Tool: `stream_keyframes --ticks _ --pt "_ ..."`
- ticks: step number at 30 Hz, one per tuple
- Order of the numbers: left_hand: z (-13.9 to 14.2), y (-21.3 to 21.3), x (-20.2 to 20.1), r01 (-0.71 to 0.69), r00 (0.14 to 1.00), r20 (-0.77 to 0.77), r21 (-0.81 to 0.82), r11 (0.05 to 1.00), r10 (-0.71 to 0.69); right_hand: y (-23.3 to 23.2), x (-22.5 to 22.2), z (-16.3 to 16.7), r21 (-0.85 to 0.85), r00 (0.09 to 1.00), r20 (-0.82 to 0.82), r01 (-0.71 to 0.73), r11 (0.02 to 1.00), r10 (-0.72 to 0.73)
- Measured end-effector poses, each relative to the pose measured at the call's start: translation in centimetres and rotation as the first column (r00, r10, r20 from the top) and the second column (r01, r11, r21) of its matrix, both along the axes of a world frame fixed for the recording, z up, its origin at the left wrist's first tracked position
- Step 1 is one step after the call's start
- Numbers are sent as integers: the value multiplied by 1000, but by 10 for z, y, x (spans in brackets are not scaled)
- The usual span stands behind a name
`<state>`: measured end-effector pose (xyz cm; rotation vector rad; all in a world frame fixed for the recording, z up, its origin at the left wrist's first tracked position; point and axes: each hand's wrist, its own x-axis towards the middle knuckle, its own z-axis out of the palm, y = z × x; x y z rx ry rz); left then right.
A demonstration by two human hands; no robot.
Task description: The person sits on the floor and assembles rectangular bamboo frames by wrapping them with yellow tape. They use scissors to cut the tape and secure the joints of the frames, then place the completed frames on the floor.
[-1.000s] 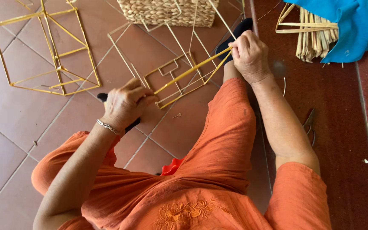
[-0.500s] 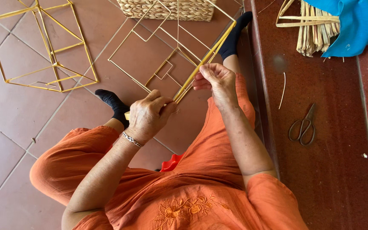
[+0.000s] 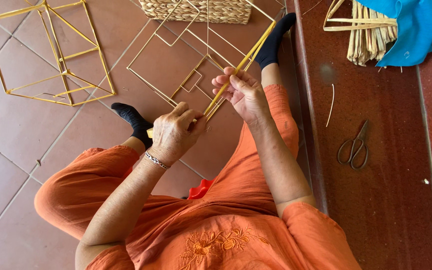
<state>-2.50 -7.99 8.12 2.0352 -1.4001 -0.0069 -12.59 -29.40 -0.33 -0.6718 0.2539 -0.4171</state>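
Straw, pale yellow and thin, is what both hands work on. The left hand [image 3: 176, 131] is closed around the lower end of a few long yellow straws [image 3: 236, 70], and the right hand [image 3: 241, 90] pinches the same straws a little higher, fingers curled tight. The straws lie across a flat straw frame [image 3: 176, 65] of squares, held above the tiled floor [image 3: 21, 135] between the two black socks.

I think the straws could crack or bend at the pinch if the right hand presses too hard, because they look dry and hollow. The frame may also twist, since it hangs only from the hands.

Beyond the frame a woven basket [image 3: 196, 10] is cut off by the picture's edge. To the right of the frame lie scissors [image 3: 354, 147] on the dark red step, and further up a straw bundle [image 3: 366, 35] half covered by a blue cloth [image 3: 406, 27]. A finished straw shape [image 3: 51, 55] lies left of the frame. Whether thread joins the straws, I cannot make out.
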Motion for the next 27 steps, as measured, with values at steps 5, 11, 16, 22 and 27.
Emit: stream_keyframes --ticks 5,11,16,22,27 --pt "0 0 2 16 999 -30 19 1000 -15 3 6 -27 32 994 105 16 999 -20" --pt "-2 0 2 12 999 47 21 1000 -13 36 6 -10 -21 983 -51 176 984 -177" --pt "-3 2 1 5 997 76 0 1000 -5 62 0 6 -34 975 -164 143 989 -147" --pt "-4 -2 -4 -27 986 164 -15 1000 29 72 -1 -7 -140 967 -206 125 982 -152" --pt "-5 1 -8 -10 945 326 -4 1000 11 54 1 -15 -368 970 -197 62 928 -143"
